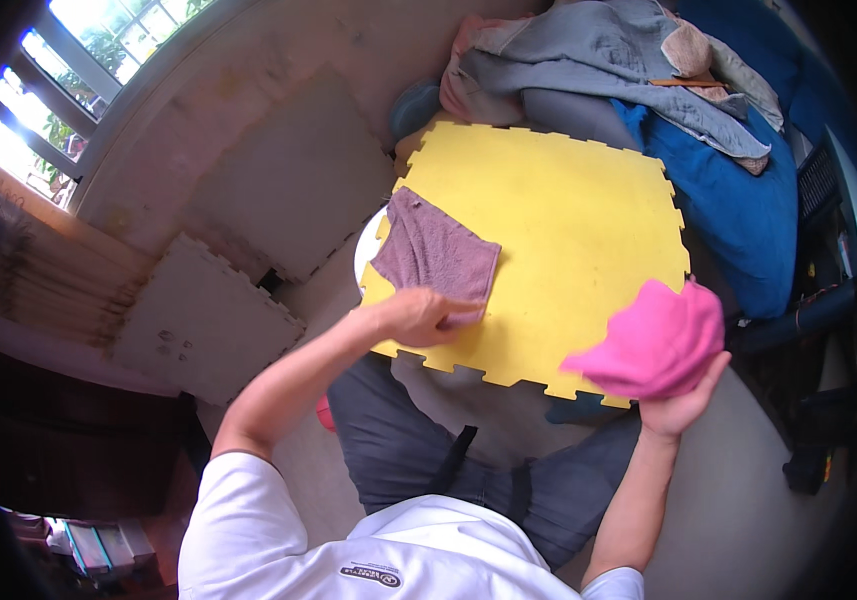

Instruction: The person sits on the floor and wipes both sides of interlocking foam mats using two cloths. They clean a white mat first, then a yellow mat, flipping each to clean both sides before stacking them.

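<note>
A yellow foam mat tile [578, 225] with jigsaw edges lies before me, above my knees. On its left part a mauve terry cloth [436, 251] is spread, slightly creased. My left hand [422, 316] is at the near edge of this cloth, its index finger extended to the right over the cloth's corner; whether it pinches the fabric I cannot tell. At the tile's near right corner my right hand [680, 401] holds a bunched pink cloth [661, 341], its thumb on the right side and the other fingers largely hidden by the cloth.
A white round surface [368, 251] shows under the tile's left edge. Behind the tile lie a grey-blue garment [571, 56] and a blue cloth [751, 217]. Pale foam tiles [203, 322] are at the left, below a barred window. Dark equipment [826, 300] stands at the right.
</note>
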### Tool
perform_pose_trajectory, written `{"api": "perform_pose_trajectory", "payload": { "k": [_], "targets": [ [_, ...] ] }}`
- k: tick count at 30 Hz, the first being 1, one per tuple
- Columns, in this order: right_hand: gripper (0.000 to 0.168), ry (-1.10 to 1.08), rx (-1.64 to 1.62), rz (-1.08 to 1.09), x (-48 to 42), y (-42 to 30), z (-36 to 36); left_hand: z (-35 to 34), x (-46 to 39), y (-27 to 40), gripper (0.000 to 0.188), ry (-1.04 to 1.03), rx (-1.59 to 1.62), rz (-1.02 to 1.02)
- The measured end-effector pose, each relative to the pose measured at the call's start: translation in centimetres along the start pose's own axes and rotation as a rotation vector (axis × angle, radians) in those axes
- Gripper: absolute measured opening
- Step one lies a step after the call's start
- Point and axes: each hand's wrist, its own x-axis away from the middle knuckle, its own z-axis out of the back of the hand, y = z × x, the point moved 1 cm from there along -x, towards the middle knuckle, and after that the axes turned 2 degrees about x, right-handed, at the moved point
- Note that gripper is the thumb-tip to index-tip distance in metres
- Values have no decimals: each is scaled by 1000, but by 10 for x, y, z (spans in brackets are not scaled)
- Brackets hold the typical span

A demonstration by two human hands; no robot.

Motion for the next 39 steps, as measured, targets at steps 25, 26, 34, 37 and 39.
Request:
{"api": "perform_pose_trajectory", "payload": {
  "k": [25,26,34,37,39],
  "targets": [
    [100,-325,-289,-346,45,74,-30,-35,-32,102,40,610,983,-31],
    [100,-362,-267,-321,47,75,-32,-27,-29,116,41,575,871,13],
    [93,-602,371,-163,64,81,-29,-41,-36,139,25,520,1032,-79],
    [57,-561,647,39,63,82,-5,-39,-25,147,16,611,937,-262],
    [30,-420,717,171,61,93,3,-36,-10,164,16,622,598,-404]
  ]
}}
